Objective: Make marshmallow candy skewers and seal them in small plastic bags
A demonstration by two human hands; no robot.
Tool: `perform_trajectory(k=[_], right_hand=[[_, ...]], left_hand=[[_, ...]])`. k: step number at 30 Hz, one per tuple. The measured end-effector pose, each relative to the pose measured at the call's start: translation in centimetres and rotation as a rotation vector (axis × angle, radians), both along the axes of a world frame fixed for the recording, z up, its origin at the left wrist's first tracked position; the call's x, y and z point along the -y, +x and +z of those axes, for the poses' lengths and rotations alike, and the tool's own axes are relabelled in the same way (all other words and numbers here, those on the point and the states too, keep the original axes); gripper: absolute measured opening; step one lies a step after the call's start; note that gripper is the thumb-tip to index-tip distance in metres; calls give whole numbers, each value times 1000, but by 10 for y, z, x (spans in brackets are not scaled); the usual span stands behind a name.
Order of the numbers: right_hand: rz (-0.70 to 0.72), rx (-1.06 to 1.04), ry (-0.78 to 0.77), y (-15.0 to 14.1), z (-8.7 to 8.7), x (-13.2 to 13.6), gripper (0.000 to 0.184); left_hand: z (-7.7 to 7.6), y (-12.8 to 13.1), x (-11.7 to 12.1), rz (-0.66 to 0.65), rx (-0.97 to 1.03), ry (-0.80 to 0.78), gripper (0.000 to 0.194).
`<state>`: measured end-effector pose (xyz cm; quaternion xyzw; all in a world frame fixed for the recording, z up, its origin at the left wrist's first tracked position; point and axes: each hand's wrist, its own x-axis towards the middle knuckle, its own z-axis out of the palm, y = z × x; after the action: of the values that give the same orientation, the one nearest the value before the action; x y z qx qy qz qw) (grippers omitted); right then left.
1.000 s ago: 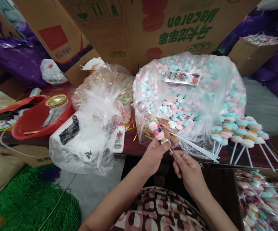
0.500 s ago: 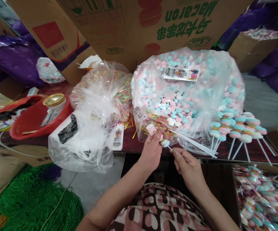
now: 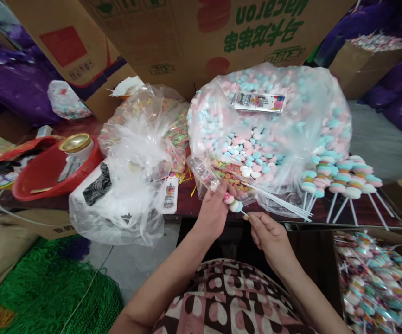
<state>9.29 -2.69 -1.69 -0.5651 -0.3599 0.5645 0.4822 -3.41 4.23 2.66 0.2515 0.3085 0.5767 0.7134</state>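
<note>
My left hand [image 3: 213,211] is closed around the upper part of a marshmallow skewer [image 3: 234,205] and the clear printed wrapper [image 3: 203,172] at its top end. Pink, white, green and blue pieces show below the fingers. My right hand [image 3: 268,232] pinches the lower end of the skewer's white stick. Just beyond the hands lie several loose white sticks [image 3: 284,202] and ring-shaped gummies [image 3: 233,175]. A large clear bag of pastel marshmallows [image 3: 266,139] lies open behind them, with a printed packet [image 3: 259,102] on top.
Finished-looking marshmallow skewers [image 3: 352,178] lie at the table's right, sticks toward me. Below them is a box of wrapped skewers [image 3: 378,283]. Left are a white plastic bag [image 3: 124,204], a bag of gummy rings [image 3: 145,111] and a red basket [image 3: 41,183]. A large carton [image 3: 187,41] stands behind.
The wrapper and my left hand have shifted slightly along the skewer, and more of its coloured pieces show below the fingers. My right hand keeps its pinch on the stick.
</note>
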Motion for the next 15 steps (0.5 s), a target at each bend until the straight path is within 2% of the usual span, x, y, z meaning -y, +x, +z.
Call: perform_trajectory(k=[5, 10, 15], right_hand=[[9, -35, 22, -2, 2, 0, 42], [58, -92, 25, 8, 0, 3, 40], [74, -15, 33, 12, -4, 7, 35]], left_hand=[[-7, 11, 10, -21, -49, 38, 29], [4, -7, -2, -8, 51, -12, 48], [8, -17, -13, 95, 25, -13, 27]])
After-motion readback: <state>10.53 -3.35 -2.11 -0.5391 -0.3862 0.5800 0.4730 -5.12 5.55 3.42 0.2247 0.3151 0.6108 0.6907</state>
